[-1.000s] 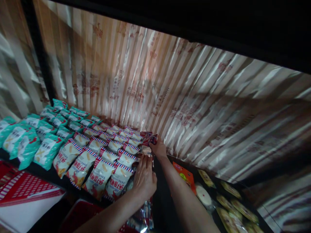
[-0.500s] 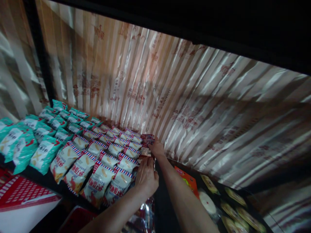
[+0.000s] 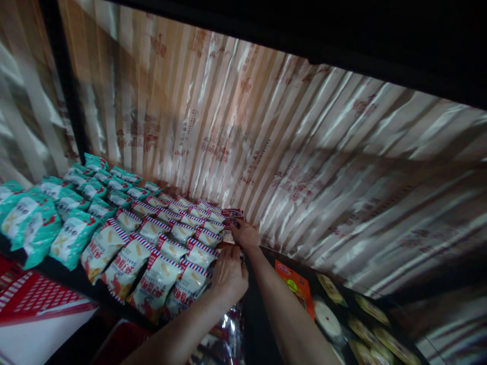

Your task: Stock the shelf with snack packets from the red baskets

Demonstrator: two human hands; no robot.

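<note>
A short row of dark red snack packets (image 3: 233, 213) stands on the shelf, right of the white snack bags (image 3: 155, 279) with red-and-blue striped tops. My right hand (image 3: 247, 235) reaches farther back, its fingers closed on the edge of a dark red packet near the back wall. Closer to me, my left hand (image 3: 229, 276) has its fingers bent together over a packet in the same row and hides most of it. Below my left wrist lies a shiny clear-and-dark package (image 3: 230, 329), partly covered by my forearm.
Teal snack bags (image 3: 74, 238) fill the shelf's left side. An orange packet (image 3: 294, 284), a round white item (image 3: 327, 318) and several yellowish packets (image 3: 367, 332) lie to the right. A red basket (image 3: 41, 299) sits lower left. Striped plastic sheeting (image 3: 243, 137) hangs behind.
My right hand has shifted slightly down and toward me along the dark red packets. My left hand stays nearly in place, and the view has moved a little.
</note>
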